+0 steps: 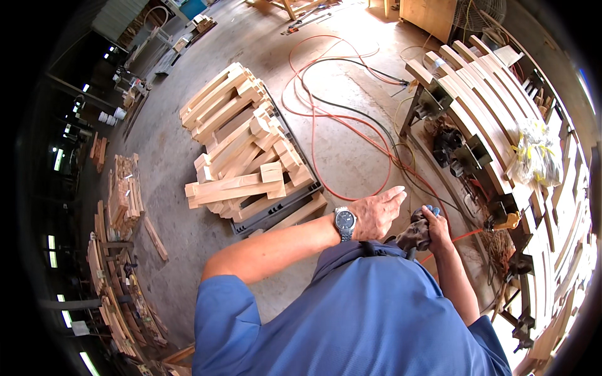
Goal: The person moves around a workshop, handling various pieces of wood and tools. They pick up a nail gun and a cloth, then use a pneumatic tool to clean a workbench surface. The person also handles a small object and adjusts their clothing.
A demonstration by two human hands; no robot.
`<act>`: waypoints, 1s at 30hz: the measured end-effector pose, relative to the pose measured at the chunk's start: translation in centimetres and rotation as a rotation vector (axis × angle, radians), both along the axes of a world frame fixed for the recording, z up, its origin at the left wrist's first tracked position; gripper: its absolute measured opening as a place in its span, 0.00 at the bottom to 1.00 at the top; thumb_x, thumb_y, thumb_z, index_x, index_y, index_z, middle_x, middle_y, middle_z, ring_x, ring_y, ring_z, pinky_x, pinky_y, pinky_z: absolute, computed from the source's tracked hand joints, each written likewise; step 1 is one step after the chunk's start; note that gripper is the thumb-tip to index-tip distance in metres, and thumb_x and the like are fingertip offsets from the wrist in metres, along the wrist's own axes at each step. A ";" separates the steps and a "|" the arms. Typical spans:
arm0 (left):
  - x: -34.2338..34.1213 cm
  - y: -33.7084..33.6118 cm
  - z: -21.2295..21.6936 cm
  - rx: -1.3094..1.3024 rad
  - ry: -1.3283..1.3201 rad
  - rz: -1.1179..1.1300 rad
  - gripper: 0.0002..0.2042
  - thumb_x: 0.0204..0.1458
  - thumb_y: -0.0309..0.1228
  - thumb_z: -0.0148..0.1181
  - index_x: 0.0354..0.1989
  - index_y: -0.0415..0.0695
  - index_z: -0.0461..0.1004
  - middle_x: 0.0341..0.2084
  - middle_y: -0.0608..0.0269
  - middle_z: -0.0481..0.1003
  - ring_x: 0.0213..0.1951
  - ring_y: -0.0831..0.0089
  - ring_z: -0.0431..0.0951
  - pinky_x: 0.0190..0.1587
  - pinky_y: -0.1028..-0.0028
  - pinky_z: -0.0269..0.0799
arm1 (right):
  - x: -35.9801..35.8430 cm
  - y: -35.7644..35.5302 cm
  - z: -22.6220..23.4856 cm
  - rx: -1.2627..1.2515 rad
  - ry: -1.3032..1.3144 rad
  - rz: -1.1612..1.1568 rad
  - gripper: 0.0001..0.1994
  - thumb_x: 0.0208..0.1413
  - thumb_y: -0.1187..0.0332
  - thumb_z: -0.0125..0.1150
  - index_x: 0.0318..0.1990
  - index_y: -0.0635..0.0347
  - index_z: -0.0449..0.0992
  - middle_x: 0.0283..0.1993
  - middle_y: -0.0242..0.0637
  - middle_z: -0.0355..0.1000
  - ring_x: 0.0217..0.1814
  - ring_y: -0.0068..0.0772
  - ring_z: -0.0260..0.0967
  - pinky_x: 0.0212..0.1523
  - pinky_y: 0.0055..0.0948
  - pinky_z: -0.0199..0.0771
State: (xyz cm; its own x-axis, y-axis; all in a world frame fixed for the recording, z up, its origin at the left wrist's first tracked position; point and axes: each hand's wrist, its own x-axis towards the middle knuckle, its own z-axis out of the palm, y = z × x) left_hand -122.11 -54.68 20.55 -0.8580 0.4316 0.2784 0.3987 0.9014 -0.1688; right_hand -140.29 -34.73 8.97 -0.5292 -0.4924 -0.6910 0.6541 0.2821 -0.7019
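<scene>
My left hand [378, 213], bare and with a metal wristwatch [345, 222] at its wrist, is held palm down in front of my waist. Its fingers point forward and hold nothing. Just to its right, my right hand [439, 230] is closed around a crumpled pair of dark grey work gloves [412, 235], with a bit of blue showing at the top. The gloves hang close to my body, and their lower part lies against my dark waistband. The two hands are apart.
Ahead to the left, a stack of cut wooden pieces [238, 150] lies on a black pallet [276, 217]. Red hoses [313, 116] and a black one loop over the concrete floor. At right stands a rack of long boards [480, 94] with a clear plastic bag [536, 153]. Scrap timber [125, 194] lies far left.
</scene>
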 end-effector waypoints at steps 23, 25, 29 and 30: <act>3.5 2.4 -8.1 0.944 -0.077 0.632 0.06 0.42 0.24 0.65 0.23 0.45 0.73 0.24 0.58 0.76 0.33 0.54 0.77 0.37 0.59 0.73 | -20.7 -1.7 14.5 -0.352 0.375 -0.567 0.17 0.62 0.58 0.64 0.48 0.64 0.74 0.38 0.40 0.76 0.34 0.33 0.78 0.37 0.36 0.84; 3.3 2.7 -7.8 0.966 -0.096 0.638 0.07 0.41 0.24 0.66 0.23 0.45 0.72 0.24 0.58 0.76 0.33 0.54 0.77 0.37 0.59 0.73 | -25.4 -0.8 15.5 -0.234 0.462 -0.704 0.28 0.57 0.50 0.69 0.50 0.69 0.72 0.41 0.44 0.76 0.39 0.38 0.79 0.36 0.40 0.83; 3.2 3.0 -7.5 1.010 -0.084 0.701 0.08 0.41 0.23 0.67 0.22 0.45 0.71 0.23 0.59 0.75 0.31 0.54 0.78 0.36 0.59 0.73 | -27.2 1.2 12.2 0.369 0.904 -0.477 0.36 0.52 0.46 0.71 0.53 0.74 0.72 0.43 0.51 0.78 0.44 0.43 0.76 0.45 0.42 0.77; 3.6 3.1 -7.8 1.032 -0.067 0.732 0.08 0.42 0.23 0.67 0.22 0.45 0.71 0.23 0.59 0.75 0.31 0.55 0.78 0.36 0.59 0.73 | -25.3 0.7 12.3 0.336 0.958 -0.459 0.37 0.52 0.48 0.71 0.57 0.75 0.70 0.45 0.50 0.78 0.46 0.42 0.75 0.51 0.38 0.74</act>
State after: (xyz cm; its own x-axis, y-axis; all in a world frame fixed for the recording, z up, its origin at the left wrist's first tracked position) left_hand -118.47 -51.59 12.76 -0.8288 -0.5395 0.1488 -0.2666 0.6143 0.7427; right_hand -165.61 -34.02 21.25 -0.9990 0.0223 0.0386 -0.0255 0.4232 -0.9057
